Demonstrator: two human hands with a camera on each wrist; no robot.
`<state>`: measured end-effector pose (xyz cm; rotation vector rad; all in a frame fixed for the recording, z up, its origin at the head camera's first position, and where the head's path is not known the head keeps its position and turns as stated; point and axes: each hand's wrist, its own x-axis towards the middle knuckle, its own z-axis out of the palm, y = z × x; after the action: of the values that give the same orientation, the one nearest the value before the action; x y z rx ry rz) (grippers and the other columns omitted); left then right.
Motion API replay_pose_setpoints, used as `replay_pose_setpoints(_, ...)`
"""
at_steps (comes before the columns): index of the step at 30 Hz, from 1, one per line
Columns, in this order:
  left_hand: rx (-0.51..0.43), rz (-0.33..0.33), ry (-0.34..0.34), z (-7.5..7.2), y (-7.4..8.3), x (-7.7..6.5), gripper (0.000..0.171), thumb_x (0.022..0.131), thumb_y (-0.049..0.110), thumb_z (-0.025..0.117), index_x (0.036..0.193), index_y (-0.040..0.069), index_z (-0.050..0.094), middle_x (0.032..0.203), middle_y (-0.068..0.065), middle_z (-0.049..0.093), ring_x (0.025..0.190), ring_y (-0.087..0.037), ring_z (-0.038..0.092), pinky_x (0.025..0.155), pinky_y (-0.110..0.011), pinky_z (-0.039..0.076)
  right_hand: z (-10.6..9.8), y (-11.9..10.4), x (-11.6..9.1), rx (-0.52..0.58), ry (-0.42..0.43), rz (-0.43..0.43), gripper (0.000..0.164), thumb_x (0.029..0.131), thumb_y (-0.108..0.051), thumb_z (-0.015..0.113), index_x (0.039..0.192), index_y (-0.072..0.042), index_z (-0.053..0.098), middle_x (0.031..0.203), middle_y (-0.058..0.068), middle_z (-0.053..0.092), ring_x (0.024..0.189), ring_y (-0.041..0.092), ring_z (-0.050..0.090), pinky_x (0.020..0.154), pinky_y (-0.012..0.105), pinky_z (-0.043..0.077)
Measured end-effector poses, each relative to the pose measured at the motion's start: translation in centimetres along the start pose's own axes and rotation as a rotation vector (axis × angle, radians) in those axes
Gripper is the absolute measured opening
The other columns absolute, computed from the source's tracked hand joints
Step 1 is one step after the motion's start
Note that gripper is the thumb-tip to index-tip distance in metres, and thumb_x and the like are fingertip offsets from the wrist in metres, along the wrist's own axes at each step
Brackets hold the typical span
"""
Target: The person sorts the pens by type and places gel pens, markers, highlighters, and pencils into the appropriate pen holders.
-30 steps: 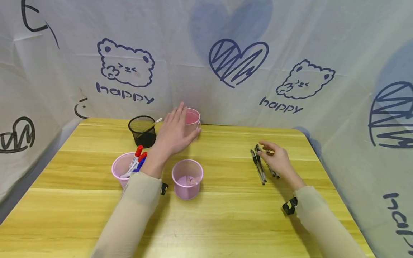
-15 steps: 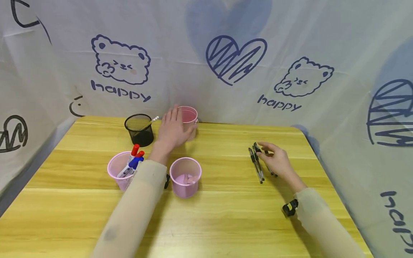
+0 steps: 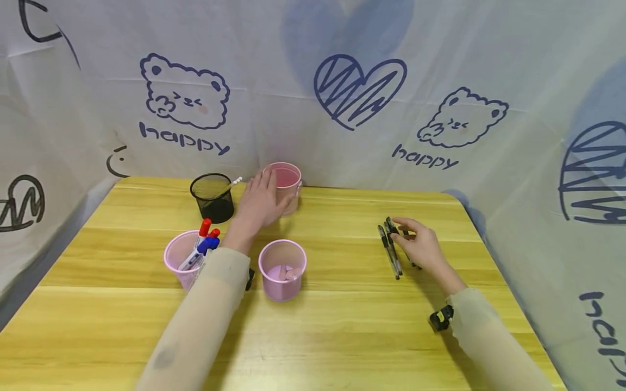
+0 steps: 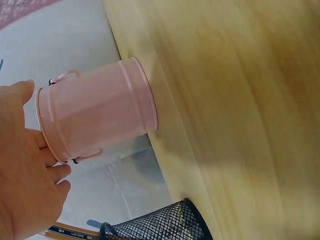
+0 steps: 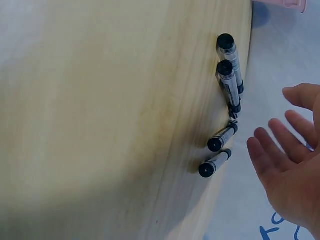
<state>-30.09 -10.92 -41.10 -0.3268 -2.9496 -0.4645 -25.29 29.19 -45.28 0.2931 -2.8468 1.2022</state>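
Observation:
My left hand (image 3: 255,202) is at the near left side of a pink metal pail (image 3: 289,200) at the back of the table. In the left wrist view the fingers (image 4: 59,172) lie at the pail's rim, and the thumb stands apart from it; whether they touch is unclear. My right hand (image 3: 421,244) hovers over several black-capped gel pens (image 3: 389,255) lying on the right. Its fingers are loosely bent and hold nothing; the right wrist view shows a gap between them and the pens (image 5: 227,80). The hand partly covers some pens in the head view.
A black mesh pen holder (image 3: 215,201) with a pencil stands left of the pail. Nearer are a pink cup (image 3: 183,252) holding red and blue markers and a lilac cup (image 3: 282,288) with small pale pieces inside. A white printed cloth (image 3: 274,70) hangs behind the table.
My left hand has drawn slightly back and down beside the pail's rim. The head view has shifted a little; the right hand stays over the pens.

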Motion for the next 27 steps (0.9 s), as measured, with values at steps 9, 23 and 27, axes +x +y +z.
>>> replay_pose_setpoints(9,0.012,0.035,-0.011,-0.6,0.5,-1.0,0.085,0.108,0.053,0.043,0.162,-0.008,0.019,0.170,-0.026,0.019,0.157,-0.043,0.019,0.130,-0.050,0.014,0.6,-0.3,0.3,-0.124,-0.084,-0.015,0.045,0.102,-0.012,0.067,0.144,0.000,0.058,0.135,0.022,0.065,0.111,0.036,0.066,0.084,0.048,0.060)
replay_pose_setpoints(23,-0.025,-0.065,0.053,0.4,-0.4,-0.3,0.095,0.105,0.064,0.037,0.164,-0.005,0.011,0.173,-0.023,0.008,0.159,-0.041,0.011,0.130,-0.053,0.008,2.0,-1.4,2.4,-0.360,-0.179,-0.033,0.047,0.099,-0.013,0.071,0.139,0.008,0.059,0.117,0.021,0.070,0.098,0.033,0.068,0.082,0.048,0.059)
replay_pose_setpoints(27,-0.026,-0.103,0.056,0.6,-0.5,0.0,0.096,0.104,0.067,0.033,0.164,-0.004,0.009,0.173,-0.022,0.005,0.160,-0.040,0.007,0.130,-0.052,0.005,2.3,-1.8,2.6,-0.368,-0.199,-0.030,0.044,0.098,-0.009,0.071,0.136,0.009,0.061,0.113,0.020,0.071,0.098,0.032,0.068,0.083,0.047,0.060)
